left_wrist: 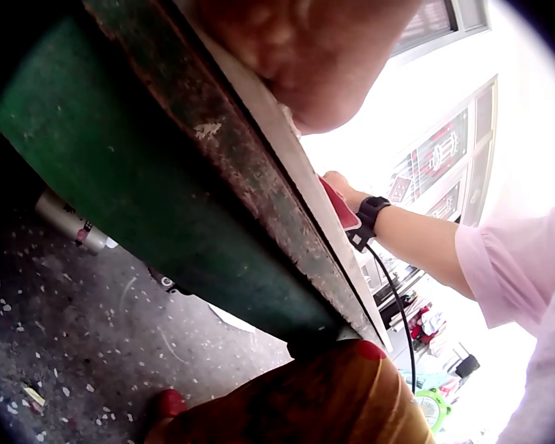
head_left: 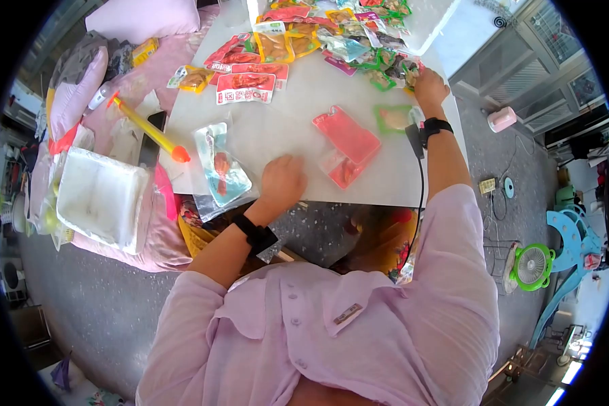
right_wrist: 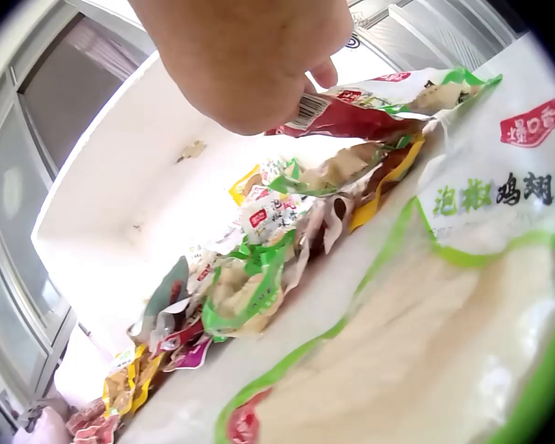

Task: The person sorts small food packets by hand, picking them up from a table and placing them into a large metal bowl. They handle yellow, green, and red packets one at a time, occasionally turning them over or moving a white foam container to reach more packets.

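Observation:
In the head view my right hand (head_left: 431, 89) is at the right end of a pile of snack packets (head_left: 274, 47). The right wrist view shows that hand (right_wrist: 254, 60) with its thumb and fingers on a red and white packet (right_wrist: 338, 118); the fingertips are partly hidden. My left hand (head_left: 283, 181) rests on the table's near edge, fingers loosely curled, holding nothing. To its left lies a blue and white packet (head_left: 222, 169); to its right, a red packet (head_left: 348, 135) overlaps another. A green-edged packet (head_left: 394, 118) lies beside my right wrist.
A white foam box (head_left: 430, 24) stands at the table's far right. Another foam box (head_left: 101, 196) sits on the pink-covered surface at left, near a yellow toy with orange ends (head_left: 149, 128). A black cable hangs from my right wrist.

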### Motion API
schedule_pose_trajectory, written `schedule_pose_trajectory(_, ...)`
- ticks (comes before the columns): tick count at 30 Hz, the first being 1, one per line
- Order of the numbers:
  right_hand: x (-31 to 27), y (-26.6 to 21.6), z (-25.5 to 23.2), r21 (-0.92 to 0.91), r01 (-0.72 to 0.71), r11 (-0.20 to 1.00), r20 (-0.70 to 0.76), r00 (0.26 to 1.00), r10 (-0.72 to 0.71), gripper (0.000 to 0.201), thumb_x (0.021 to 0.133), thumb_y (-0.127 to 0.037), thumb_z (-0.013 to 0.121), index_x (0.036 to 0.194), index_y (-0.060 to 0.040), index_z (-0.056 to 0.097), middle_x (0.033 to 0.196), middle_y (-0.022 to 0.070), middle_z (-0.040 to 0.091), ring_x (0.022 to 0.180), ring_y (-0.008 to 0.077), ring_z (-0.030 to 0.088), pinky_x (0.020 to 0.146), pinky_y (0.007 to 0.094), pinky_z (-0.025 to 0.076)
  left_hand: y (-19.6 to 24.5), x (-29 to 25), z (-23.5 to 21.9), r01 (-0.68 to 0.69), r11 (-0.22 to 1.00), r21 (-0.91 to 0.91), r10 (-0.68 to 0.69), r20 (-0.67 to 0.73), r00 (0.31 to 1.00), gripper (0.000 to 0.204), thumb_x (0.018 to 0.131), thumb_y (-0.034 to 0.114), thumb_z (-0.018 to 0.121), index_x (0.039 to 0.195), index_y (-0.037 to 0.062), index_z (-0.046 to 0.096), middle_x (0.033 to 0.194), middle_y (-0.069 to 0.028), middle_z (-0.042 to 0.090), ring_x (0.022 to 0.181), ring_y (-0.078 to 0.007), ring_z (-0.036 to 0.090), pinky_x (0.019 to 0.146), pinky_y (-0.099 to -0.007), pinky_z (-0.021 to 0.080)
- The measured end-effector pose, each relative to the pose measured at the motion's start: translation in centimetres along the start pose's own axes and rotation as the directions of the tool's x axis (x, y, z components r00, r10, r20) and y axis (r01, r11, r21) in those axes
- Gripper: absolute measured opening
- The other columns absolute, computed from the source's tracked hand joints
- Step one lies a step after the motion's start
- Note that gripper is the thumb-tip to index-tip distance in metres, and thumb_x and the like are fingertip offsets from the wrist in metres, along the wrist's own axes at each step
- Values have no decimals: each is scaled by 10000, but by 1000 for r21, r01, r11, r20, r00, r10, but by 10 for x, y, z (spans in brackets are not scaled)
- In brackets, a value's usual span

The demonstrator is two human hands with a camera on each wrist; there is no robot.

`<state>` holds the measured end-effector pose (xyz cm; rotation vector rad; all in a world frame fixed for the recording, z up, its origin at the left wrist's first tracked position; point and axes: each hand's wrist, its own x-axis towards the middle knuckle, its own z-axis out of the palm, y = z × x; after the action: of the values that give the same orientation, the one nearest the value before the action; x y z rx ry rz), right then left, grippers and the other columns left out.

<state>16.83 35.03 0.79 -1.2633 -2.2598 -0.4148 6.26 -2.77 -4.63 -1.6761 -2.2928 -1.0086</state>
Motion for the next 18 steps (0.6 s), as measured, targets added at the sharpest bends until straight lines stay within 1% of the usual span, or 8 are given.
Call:
schedule_pose_trajectory(3,5,-1,-17,324,-35,945,-33,998,48,158,754,-191,453,808,-95,566,848,85,577,775,266,554,641,468,403,0,-2,0,6,1000,1,-6,-4,1000,131,622,99,527,738,58,485,656,-88,470,652,-270,491,580,-392,392)
schedule_pose_trajectory(6,-4,1,-45,557,19,831,-212,970,120,162,773,-153,442,791,-24,538,809,111,564,729,264,561,593,416,454,0,-3,1,-8,1000,0,8,-37,999,132,624,103,527,742,62,486,668,-90,479,654,-273,494,580,-396,395)
schedule_pose_trajectory(8,-21,-5,-73,895,-225,385,103,944,312,160,787,-126,425,810,2,517,808,114,549,721,242,562,606,389,474,-1,-3,4,-8,1000,6,8,-46,999,154,629,91,512,780,58,502,689,-103,497,658,-287,501,585,-398,403)
schedule_pose_trajectory(9,-31,-6,-84,939,-331,95,284,900,331,159,794,-113,417,820,15,507,807,115,541,717,231,563,612,376,483,-2,-4,5,-1,1000,12,1,-41,999,185,634,78,498,816,52,518,705,-114,511,661,-299,508,590,-399,410)
schedule_pose_trajectory(10,-43,-6,-92,928,-368,-52,365,876,316,158,807,-92,398,877,30,469,848,116,521,744,214,554,673,353,487,-2,-4,4,7,1000,19,-7,-32,999,220,639,66,484,853,47,534,721,-126,525,664,-311,515,595,-401,417)
schedule_pose_trajectory(13,-83,-10,-117,859,-386,-335,462,867,186,178,808,-92,396,933,30,436,887,127,519,758,225,555,675,364,481,0,-2,0,46,998,40,-47,41,998,222,654,82,474,866,44,528,757,-136,535,697,-314,520,609,-399,418)
schedule_pose_trajectory(17,-133,-11,-127,725,-433,-536,542,838,56,171,824,-78,377,954,25,417,905,135,520,775,233,555,658,365,481,11,0,-6,154,988,-5,-152,109,982,228,670,98,466,883,38,519,798,-149,542,747,-309,524,632,-394,417)
schedule_pose_trajectory(18,-146,-14,-131,725,-466,-508,571,819,62,168,827,-80,375,952,25,417,901,135,523,771,231,556,654,362,481,15,0,-8,167,986,-10,-164,120,979,229,673,101,465,887,37,517,806,-151,544,758,-309,524,639,-393,417)
